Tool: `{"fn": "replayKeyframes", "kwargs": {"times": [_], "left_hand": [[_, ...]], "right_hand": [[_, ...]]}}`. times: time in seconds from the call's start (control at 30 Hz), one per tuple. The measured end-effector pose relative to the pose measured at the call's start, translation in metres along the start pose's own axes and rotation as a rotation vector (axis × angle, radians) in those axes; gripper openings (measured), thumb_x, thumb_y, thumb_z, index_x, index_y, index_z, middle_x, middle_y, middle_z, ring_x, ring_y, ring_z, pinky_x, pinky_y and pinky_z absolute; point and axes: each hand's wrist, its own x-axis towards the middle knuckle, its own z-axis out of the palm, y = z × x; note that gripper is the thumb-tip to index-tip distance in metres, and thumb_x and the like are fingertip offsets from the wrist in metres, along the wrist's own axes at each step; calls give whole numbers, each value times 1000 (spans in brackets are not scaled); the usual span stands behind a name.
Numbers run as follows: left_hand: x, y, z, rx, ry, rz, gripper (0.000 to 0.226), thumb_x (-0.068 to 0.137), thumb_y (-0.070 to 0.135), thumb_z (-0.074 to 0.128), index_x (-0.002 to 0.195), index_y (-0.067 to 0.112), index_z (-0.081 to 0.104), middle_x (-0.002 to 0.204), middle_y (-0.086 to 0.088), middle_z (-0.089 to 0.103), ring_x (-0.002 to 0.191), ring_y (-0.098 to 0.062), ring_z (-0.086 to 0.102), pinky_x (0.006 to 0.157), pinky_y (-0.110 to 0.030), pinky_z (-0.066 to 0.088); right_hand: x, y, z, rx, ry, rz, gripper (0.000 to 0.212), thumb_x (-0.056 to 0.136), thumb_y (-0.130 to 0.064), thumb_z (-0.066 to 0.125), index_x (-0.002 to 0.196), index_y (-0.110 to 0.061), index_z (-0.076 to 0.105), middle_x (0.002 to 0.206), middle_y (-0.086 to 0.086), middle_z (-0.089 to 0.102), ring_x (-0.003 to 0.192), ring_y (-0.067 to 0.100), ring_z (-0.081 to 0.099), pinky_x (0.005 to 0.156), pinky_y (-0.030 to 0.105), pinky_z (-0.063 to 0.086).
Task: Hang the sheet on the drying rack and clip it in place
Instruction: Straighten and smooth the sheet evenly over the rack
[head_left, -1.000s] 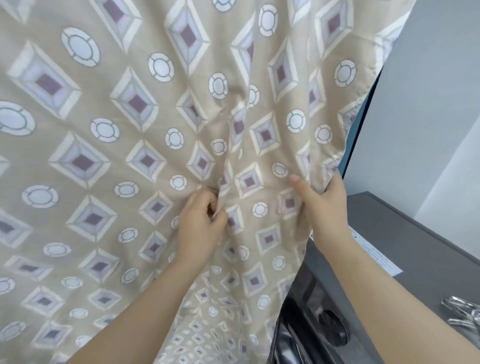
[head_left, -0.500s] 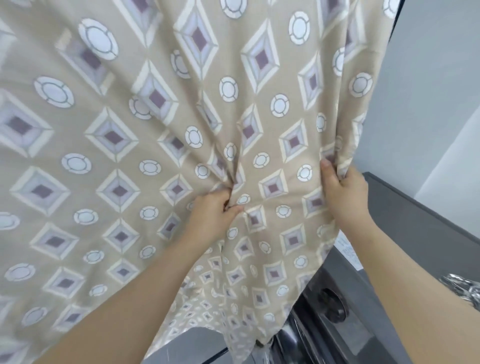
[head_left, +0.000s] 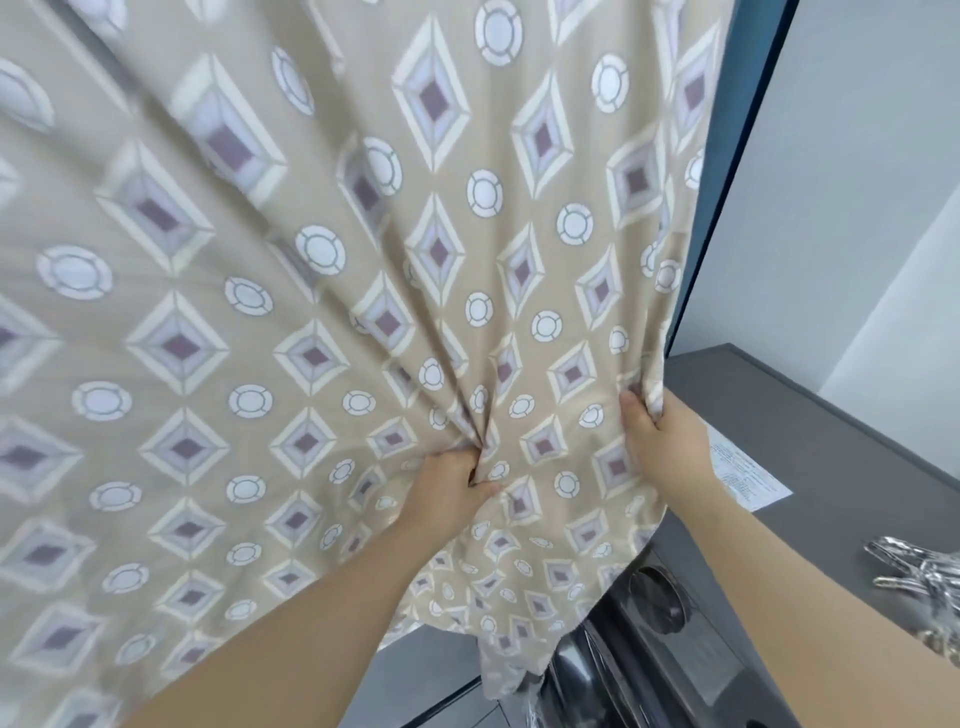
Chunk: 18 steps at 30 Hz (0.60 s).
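In the head view, the beige diamond-and-circle sheet (head_left: 363, 260) hangs spread out to the left of the dark grey appliance (head_left: 841, 431), its lower edge trailing over the appliance's front. Left of the appliance, the left hand (head_left: 452, 488) clenches a bunched fold of fabric. Above the appliance's top, the right hand (head_left: 665, 441) curls round the sheet's side edge. Shiny metal clips (head_left: 919, 571) lie on that top.

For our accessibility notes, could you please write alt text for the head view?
Two hands grip a hanging beige patterned sheet: the left hand bunches a fold, the right hand holds its right edge. Metal clips lie on a grey surface at right.
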Motion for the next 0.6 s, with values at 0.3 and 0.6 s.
{"fn": "replayKeyframes", "kwargs": {"times": [0.3,0.6], "left_hand": [[-5,10,-6,57,83,-12,15,83,21,63,92,10,58,86,-4,62,87,-26,59,60,-26,35],[6,38,-28,-33,319,23,43,86,23,64,60,23,30,54,8,40,61,-20,43,54,-29,23]], "right_hand": [[2,-46,-21,611,-133,-50,36,76,-18,67,110,-12,59,97,1,69,85,13,68,70,23,53],[15,-54,-24,562,73,-52,35,94,-36,52,63,-22,51,45,-13,49,44,7,48,49,23,38]]}}
